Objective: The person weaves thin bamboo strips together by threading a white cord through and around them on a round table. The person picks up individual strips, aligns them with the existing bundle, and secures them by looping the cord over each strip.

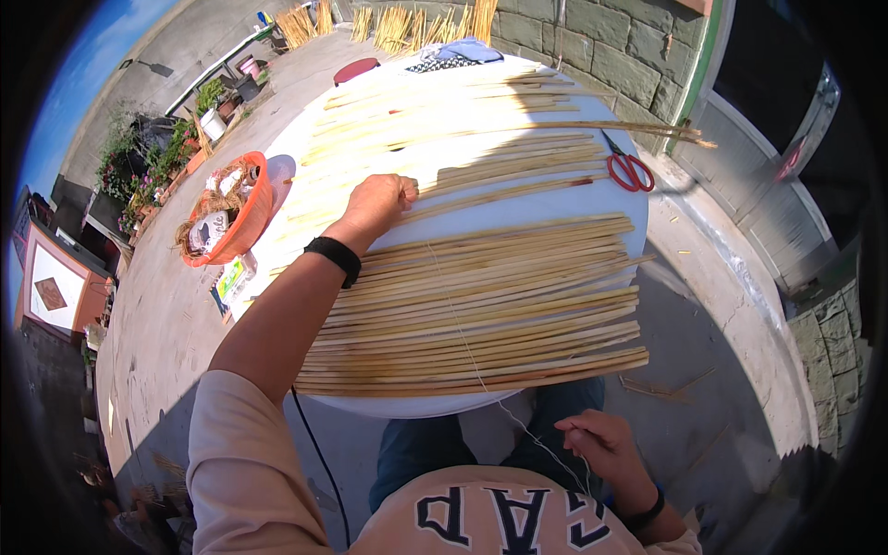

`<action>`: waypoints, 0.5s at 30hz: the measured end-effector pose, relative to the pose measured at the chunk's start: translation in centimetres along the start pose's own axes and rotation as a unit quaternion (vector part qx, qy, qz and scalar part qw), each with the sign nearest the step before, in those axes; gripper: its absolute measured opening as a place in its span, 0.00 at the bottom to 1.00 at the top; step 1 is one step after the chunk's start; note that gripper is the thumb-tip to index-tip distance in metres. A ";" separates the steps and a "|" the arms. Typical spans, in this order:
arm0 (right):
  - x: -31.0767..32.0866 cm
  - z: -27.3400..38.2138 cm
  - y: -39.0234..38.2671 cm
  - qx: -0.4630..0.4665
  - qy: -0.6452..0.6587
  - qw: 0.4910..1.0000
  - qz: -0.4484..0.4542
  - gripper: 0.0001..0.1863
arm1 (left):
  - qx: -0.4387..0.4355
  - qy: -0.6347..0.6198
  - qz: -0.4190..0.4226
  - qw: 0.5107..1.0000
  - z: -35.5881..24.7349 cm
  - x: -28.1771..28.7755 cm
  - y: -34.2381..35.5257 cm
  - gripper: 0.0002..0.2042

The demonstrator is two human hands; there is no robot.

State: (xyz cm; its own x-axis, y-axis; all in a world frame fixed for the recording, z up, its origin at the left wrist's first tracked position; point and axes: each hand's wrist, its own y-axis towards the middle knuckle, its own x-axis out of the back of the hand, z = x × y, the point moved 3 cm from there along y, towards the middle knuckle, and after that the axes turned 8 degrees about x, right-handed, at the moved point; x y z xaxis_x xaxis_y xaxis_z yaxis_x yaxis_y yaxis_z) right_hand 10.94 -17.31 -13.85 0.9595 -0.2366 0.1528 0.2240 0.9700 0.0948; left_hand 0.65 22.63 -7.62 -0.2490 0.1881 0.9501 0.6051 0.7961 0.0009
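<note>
A mat-like row of straw-coloured stalks lies side by side across the near part of the white round table. My left hand reaches over it, fingers curled, among loose stalks farther back; whether a stalk is inside the fingers is hidden. A thin white string crosses the near row and hangs past the table's edge toward my lap. There my right hand is closed in a pinch at the string.
Red-handled scissors lie at the table's right edge. An orange basket holding balls of twine stands at the left. A longer stalk bundle juts past the right edge. A black cable hangs down near my left arm.
</note>
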 end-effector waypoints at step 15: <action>-0.9 0.8 -0.7 -0.034 -0.019 0.996 -0.080 0.08 | 0.014 0.081 0.030 0.996 -2.0 -4.0 1.1 0.06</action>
State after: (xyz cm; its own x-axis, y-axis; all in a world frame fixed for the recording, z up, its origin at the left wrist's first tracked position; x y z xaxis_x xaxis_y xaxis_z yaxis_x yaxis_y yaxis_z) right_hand 9.73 -17.82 -13.27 0.9039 -0.3887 0.1784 0.3854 0.9211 0.0543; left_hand 3.84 21.59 -10.76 -0.0861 0.1412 0.9862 0.5926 0.8030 -0.0632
